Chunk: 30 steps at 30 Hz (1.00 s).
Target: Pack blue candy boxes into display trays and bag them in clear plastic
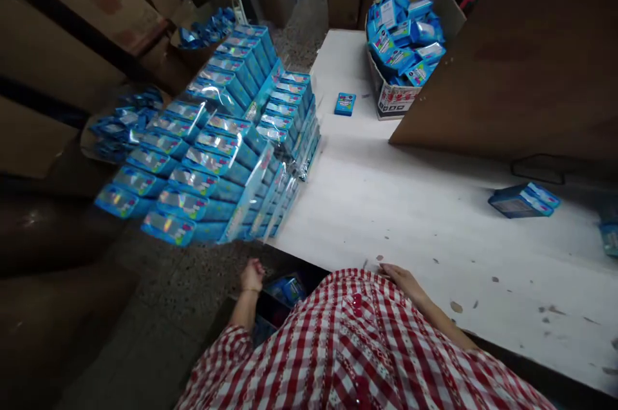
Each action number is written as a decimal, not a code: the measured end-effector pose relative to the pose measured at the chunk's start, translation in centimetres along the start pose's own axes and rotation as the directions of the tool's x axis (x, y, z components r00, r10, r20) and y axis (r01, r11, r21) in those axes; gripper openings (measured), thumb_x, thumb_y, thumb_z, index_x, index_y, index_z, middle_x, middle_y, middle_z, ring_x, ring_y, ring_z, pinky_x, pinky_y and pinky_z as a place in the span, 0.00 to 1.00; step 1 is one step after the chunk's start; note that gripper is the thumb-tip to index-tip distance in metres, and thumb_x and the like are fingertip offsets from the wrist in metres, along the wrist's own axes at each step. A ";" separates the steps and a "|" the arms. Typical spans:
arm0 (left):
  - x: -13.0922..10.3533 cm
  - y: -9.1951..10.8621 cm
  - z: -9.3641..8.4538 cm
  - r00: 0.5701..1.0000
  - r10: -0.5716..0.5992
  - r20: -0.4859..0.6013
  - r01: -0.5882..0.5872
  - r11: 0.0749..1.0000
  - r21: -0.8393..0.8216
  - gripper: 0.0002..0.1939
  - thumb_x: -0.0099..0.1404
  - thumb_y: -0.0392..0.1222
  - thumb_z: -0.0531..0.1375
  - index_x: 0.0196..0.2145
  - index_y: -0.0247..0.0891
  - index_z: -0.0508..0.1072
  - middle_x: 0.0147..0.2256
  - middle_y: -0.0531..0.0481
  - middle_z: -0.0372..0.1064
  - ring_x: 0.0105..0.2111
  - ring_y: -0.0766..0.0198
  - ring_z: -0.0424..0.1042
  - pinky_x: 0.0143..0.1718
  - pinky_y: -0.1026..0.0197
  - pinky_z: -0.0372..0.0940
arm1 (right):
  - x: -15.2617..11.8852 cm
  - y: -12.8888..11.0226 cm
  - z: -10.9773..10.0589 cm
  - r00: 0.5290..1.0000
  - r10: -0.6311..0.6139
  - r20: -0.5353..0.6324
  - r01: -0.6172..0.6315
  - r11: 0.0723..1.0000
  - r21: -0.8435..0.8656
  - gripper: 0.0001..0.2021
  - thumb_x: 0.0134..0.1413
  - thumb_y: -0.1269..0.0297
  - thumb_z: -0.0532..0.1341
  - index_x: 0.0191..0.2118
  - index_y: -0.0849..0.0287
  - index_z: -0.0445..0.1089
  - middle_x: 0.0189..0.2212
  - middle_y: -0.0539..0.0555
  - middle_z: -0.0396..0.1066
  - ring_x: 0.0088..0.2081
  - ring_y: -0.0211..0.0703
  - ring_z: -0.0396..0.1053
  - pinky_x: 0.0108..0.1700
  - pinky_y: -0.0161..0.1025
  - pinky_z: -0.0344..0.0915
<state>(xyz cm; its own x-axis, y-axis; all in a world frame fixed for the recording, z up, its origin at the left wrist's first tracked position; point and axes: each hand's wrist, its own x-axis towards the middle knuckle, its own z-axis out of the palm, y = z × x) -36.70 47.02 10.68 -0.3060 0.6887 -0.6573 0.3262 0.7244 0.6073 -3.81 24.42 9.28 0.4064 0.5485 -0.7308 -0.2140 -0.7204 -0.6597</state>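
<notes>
My left hand (252, 275) hangs beside the table's front edge with its fingers curled in, and I see nothing in it. Below and beside it, a box of blue packs (290, 289) shows in the shadow under the table. My right hand (396, 276) rests on the near edge of the white table (357, 204), fingers stretched out and partly hidden against my checked shirt. Stacks of small blue boxes (193, 181) in clear wrap fill the table's left end, beyond my left hand. A single blue pack (345, 103) lies flat farther back.
An open carton (398, 101) heaped with blue packs stands at the back, beside a large brown cardboard panel (506, 75). Two blue boxes (524, 199) lie at right near a thin wire frame (538, 168). More cartons of blue packs (128, 120) stand at left.
</notes>
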 end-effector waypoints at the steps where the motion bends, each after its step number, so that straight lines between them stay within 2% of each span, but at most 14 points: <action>1: -1.9 -1.3 1.9 0.999 -0.014 0.031 0.015 1.000 -0.014 0.14 0.65 0.47 0.53 0.39 0.32 0.68 0.31 0.50 0.67 0.26 0.70 0.68 0.29 0.63 0.66 | -0.4 1.2 -1.8 0.998 0.013 0.060 -0.012 1.000 -0.020 0.15 0.44 0.55 0.59 0.33 0.61 0.75 0.35 0.60 0.75 0.40 0.52 0.72 0.45 0.43 0.65; 2: -3.8 -2.6 4.3 0.997 -0.019 0.076 0.021 0.999 -0.028 0.14 0.65 0.47 0.53 0.36 0.32 0.68 0.26 0.53 0.66 0.22 0.72 0.65 0.26 0.66 0.64 | -0.8 2.2 -3.7 0.993 0.022 0.113 -0.018 0.999 -0.040 0.15 0.43 0.56 0.60 0.33 0.60 0.76 0.36 0.59 0.75 0.43 0.53 0.71 0.48 0.43 0.63; 3: -5.8 -3.7 6.8 0.992 -0.012 0.128 0.017 0.999 -0.039 0.14 0.64 0.48 0.54 0.33 0.32 0.68 0.22 0.55 0.64 0.19 0.74 0.63 0.24 0.68 0.63 | -1.1 3.3 -5.7 0.993 0.002 0.120 0.007 0.998 -0.069 0.15 0.42 0.56 0.60 0.32 0.59 0.76 0.37 0.59 0.75 0.44 0.54 0.70 0.50 0.44 0.62; 6: -11.4 -5.6 14.6 0.956 0.043 0.291 -0.035 0.999 -0.030 0.12 0.58 0.47 0.59 0.31 0.33 0.70 0.21 0.54 0.66 0.18 0.73 0.64 0.25 0.68 0.64 | -1.9 6.4 -12.0 0.995 -0.053 0.085 0.062 0.993 -0.099 0.17 0.40 0.53 0.60 0.34 0.58 0.76 0.39 0.60 0.74 0.44 0.54 0.70 0.49 0.45 0.62; 8: -14.1 -5.6 18.8 0.922 0.072 0.380 -0.087 0.996 0.020 0.12 0.55 0.46 0.61 0.30 0.33 0.72 0.23 0.50 0.70 0.20 0.71 0.67 0.26 0.66 0.65 | -2.2 8.8 -15.9 0.998 -0.051 0.026 0.053 0.995 -0.080 0.22 0.40 0.49 0.58 0.37 0.60 0.74 0.38 0.60 0.75 0.41 0.53 0.71 0.46 0.46 0.65; 11: -15.3 -3.2 22.5 0.896 0.136 0.423 -0.201 0.973 0.112 0.11 0.54 0.43 0.62 0.31 0.32 0.74 0.28 0.45 0.73 0.26 0.66 0.70 0.29 0.63 0.66 | -2.0 11.8 -19.6 0.995 -0.057 -0.078 0.048 0.992 -0.116 0.28 0.39 0.45 0.55 0.40 0.62 0.72 0.36 0.60 0.75 0.37 0.51 0.72 0.44 0.48 0.66; 13: -14.0 -0.1 23.6 0.899 0.209 0.385 -0.291 0.942 0.167 0.11 0.56 0.41 0.60 0.36 0.33 0.74 0.32 0.43 0.74 0.34 0.62 0.72 0.35 0.62 0.66 | -1.3 12.8 -20.4 0.983 -0.136 -0.121 0.109 0.973 -0.203 0.27 0.40 0.45 0.53 0.39 0.62 0.72 0.38 0.60 0.74 0.39 0.51 0.71 0.47 0.48 0.64; 17: -8.5 8.1 24.4 0.891 0.372 0.259 -0.438 0.855 0.279 0.13 0.59 0.36 0.57 0.42 0.32 0.71 0.45 0.41 0.70 0.49 0.60 0.65 0.49 0.60 0.60 | 0.5 13.1 -19.4 0.946 -0.315 -0.081 0.270 0.899 -0.345 0.23 0.43 0.48 0.51 0.36 0.59 0.72 0.39 0.60 0.73 0.44 0.51 0.69 0.51 0.46 0.62; 19: -5.7 11.7 24.6 0.882 0.421 0.209 -0.470 0.816 0.337 0.12 0.61 0.36 0.56 0.42 0.31 0.70 0.47 0.40 0.68 0.50 0.60 0.64 0.51 0.58 0.58 | 1.1 13.2 -18.9 0.933 -0.352 -0.069 0.303 0.876 -0.376 0.20 0.44 0.49 0.51 0.34 0.58 0.71 0.37 0.59 0.73 0.42 0.51 0.70 0.49 0.46 0.64; 21: -3.2 14.3 24.7 0.882 0.439 0.171 -0.470 0.789 0.395 0.10 0.62 0.37 0.55 0.40 0.30 0.70 0.45 0.41 0.69 0.48 0.60 0.65 0.50 0.57 0.58 | 1.4 13.6 -18.5 0.929 -0.361 -0.083 0.302 0.868 -0.393 0.19 0.46 0.50 0.50 0.35 0.57 0.70 0.36 0.58 0.72 0.40 0.50 0.70 0.48 0.46 0.65; 23: -1.1 15.9 24.7 0.891 0.433 0.136 -0.445 0.773 0.452 0.10 0.63 0.40 0.56 0.39 0.31 0.70 0.42 0.42 0.69 0.46 0.60 0.67 0.48 0.56 0.60 | 1.2 14.1 -18.3 0.924 -0.366 -0.109 0.293 0.863 -0.412 0.19 0.48 0.50 0.51 0.38 0.56 0.69 0.37 0.58 0.72 0.40 0.49 0.70 0.47 0.45 0.66; 26: 1.7 17.2 24.2 0.905 0.417 0.083 -0.396 0.758 0.519 0.12 0.64 0.43 0.56 0.41 0.32 0.69 0.42 0.45 0.68 0.44 0.60 0.68 0.45 0.53 0.63 | 0.5 14.6 -17.9 0.916 -0.377 -0.139 0.277 0.844 -0.460 0.18 0.50 0.51 0.51 0.41 0.55 0.67 0.38 0.57 0.71 0.40 0.50 0.70 0.46 0.46 0.66; 30: 3.6 18.5 23.6 0.907 0.420 0.041 -0.368 0.737 0.567 0.15 0.64 0.45 0.56 0.46 0.34 0.67 0.45 0.45 0.66 0.43 0.60 0.68 0.44 0.53 0.66 | 0.3 14.4 -17.4 0.912 -0.379 -0.155 0.255 0.823 -0.508 0.17 0.50 0.52 0.52 0.40 0.54 0.67 0.38 0.58 0.70 0.41 0.52 0.69 0.47 0.47 0.65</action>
<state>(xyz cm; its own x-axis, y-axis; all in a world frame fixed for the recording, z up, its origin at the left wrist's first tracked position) -10.71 62.24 9.02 -0.1032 0.9275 -0.3592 0.8602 0.2645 0.4359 8.69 6.83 2.61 0.5898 0.7074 -0.3895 0.3787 -0.6683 -0.6403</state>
